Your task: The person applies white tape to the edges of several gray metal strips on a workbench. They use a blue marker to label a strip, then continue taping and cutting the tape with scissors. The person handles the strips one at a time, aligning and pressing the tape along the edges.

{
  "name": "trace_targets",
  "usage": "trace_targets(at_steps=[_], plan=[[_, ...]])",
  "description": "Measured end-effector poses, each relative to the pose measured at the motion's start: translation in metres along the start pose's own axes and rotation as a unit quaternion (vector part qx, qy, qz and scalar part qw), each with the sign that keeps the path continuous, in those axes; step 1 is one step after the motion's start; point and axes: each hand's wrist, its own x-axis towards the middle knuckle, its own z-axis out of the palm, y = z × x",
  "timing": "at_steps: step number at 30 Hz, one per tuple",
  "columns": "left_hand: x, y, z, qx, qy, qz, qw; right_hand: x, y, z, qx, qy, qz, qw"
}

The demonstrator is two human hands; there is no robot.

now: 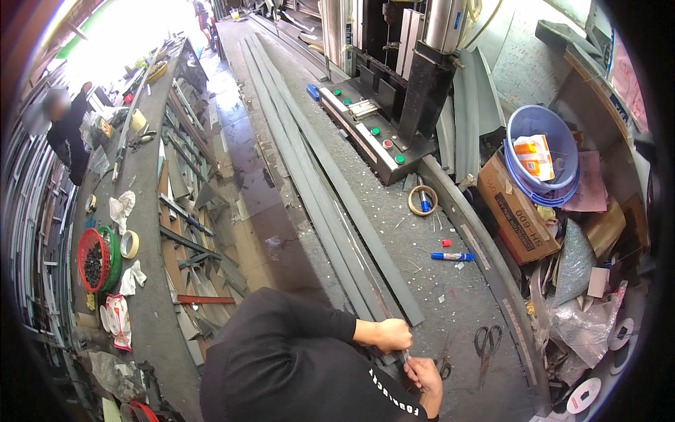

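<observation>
Long grey metal profiles [320, 190] lie side by side along the workbench, their near ends by my hands. My left hand [392, 336] is closed in a fist over the near end of the profiles. Just below it, my right hand [424, 374] is closed too, its fingers pinched close to the left fist. A small pale piece shows between the two hands, but its kind cannot be made out. A thin, light strip [362, 264] runs along the profiles toward my left hand. One pair of scissors [486, 344] lies right of my hands; another [444, 366] is partly hidden behind my right hand.
A blue marker [452, 257], its red cap [446, 243] and a tape roll [422, 200] lie on the bench. Beyond stands a machine with green and red buttons [387, 144]. Blue buckets [541, 151] sit on a cardboard box [517, 207]. Another person [67, 137] stands far left.
</observation>
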Motion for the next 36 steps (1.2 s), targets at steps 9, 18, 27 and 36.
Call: trace_targets(at_steps=[9, 18, 27, 36], plan=[[-0.013, -0.004, 0.0, 0.019, 0.006, 0.005, 1.0, -0.002, -0.007, 0.01, 0.084, -0.028, -0.019, 0.996], [-0.023, -0.007, -0.009, 0.01, 0.014, 0.004, 1.0, 0.009, -0.008, 0.016, 0.127, -0.065, -0.034, 0.989], [-0.035, -0.006, -0.01, -0.015, -0.008, 0.006, 1.0, 0.011, -0.008, 0.027, 0.103, -0.126, -0.122, 0.979], [-0.044, -0.008, -0.024, -0.069, 0.018, -0.059, 0.996, 0.011, -0.002, 0.038, 0.105, -0.103, -0.148, 0.978]])
